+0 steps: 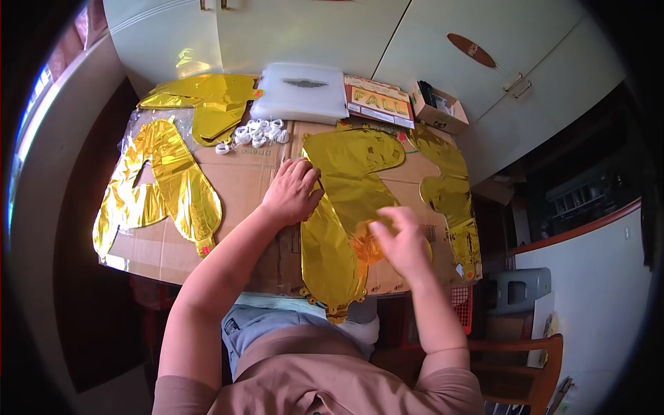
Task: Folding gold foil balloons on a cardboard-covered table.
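Gold foil flat balloon (339, 207) lies mid-table on brown cardboard sheet (242, 176), lower end overhanging nr edge; hands apart: L hand (294, 190) curled at its upper L edge, grip unclear; R hand (402, 241) blurred, by orange see-through film-like patch (366, 245), can't tell if holding; two-legged gold foil balloon (173, 162) to L; white ribbon rolls (259, 131) beyond.

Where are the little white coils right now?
In the head view, the white coils lie toward the back of the cardboard, left of centre, just in front of the frosted plastic pack.
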`<action>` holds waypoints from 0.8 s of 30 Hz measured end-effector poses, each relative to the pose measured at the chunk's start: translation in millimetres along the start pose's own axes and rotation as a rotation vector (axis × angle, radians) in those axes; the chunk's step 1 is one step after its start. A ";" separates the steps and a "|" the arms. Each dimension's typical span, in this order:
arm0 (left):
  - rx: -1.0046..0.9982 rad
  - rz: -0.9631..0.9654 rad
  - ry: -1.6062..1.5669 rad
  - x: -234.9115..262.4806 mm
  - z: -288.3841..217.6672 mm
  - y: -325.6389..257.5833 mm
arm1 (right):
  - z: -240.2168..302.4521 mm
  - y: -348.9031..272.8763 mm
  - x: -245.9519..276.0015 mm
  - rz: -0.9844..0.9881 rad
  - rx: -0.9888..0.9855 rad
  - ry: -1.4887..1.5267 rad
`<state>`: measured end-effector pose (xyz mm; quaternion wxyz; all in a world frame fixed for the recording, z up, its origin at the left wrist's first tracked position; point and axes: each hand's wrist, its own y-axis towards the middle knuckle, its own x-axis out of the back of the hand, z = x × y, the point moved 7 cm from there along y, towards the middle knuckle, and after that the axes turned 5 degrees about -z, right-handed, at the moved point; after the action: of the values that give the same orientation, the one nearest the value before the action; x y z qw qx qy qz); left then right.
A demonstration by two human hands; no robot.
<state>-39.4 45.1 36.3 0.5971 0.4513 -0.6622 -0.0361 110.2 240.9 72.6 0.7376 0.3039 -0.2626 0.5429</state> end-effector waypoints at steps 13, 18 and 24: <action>0.015 0.019 0.005 -4.6 -1.5 2.6 | -114.2 -8.4 58.8 0.294 -0.566 -0.196; 0.034 0.047 0.011 -5.3 -0.9 2.0 | -92.9 -6.8 51.3 0.291 -0.600 0.488; 0.044 0.093 0.074 -6.8 2.3 -0.8 | 37.5 19.0 19.9 0.395 -0.206 0.440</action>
<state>-41.7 47.8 30.0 0.6122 0.4342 -0.6604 0.0230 95.2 230.5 115.4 0.6840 0.0457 -0.2041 0.6988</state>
